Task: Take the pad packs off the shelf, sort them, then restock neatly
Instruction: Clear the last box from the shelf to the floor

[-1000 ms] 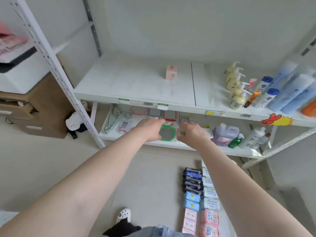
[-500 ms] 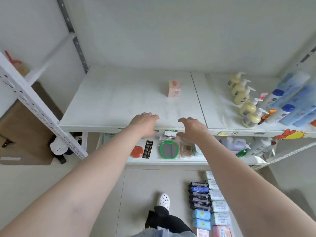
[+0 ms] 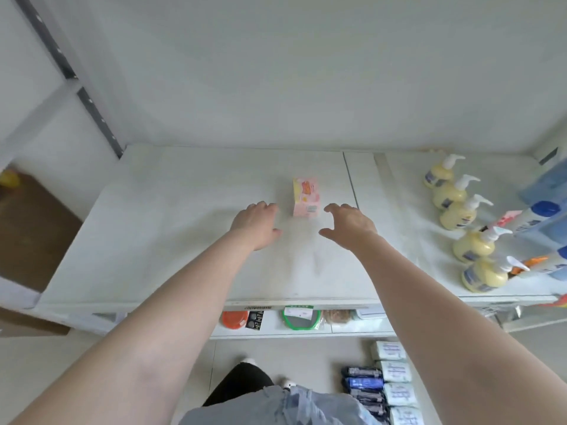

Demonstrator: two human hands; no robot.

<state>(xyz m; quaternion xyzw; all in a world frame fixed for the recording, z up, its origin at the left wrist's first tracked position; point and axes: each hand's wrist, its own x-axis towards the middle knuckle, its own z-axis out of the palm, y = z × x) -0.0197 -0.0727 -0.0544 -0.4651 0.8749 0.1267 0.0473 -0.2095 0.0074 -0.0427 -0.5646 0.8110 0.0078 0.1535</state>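
A single pink pad pack (image 3: 306, 197) stands upright on the white shelf (image 3: 171, 228), just beyond and between the fingertips of both hands, touched by neither. The left hand (image 3: 256, 223) reaches over the shelf with its fingers (image 3: 260, 207) loosely extended and holding nothing; the pack lies just to the right of those fingers. The right hand (image 3: 348, 223) is spread wider, thumb apart from curved fingers (image 3: 336, 207), also empty; the pack stands just to the left of and slightly beyond them. Further right of the right fingers, well apart, a row of yellow pump bottles (image 3: 457, 216) runs along the shelf. Below the forearms, on the floor, rows of pad packs (image 3: 389, 381) lie side by side, grouped by colour. Judged from this layout, the step in hand is the clearing of the shelf, with this pack apparently the last to come off and the sorting on the floor well advanced. The next move would call for the fingers to advance a little farther and close on the pack's two side faces, evenly enough that the upright pack is lifted and not tipped backward.
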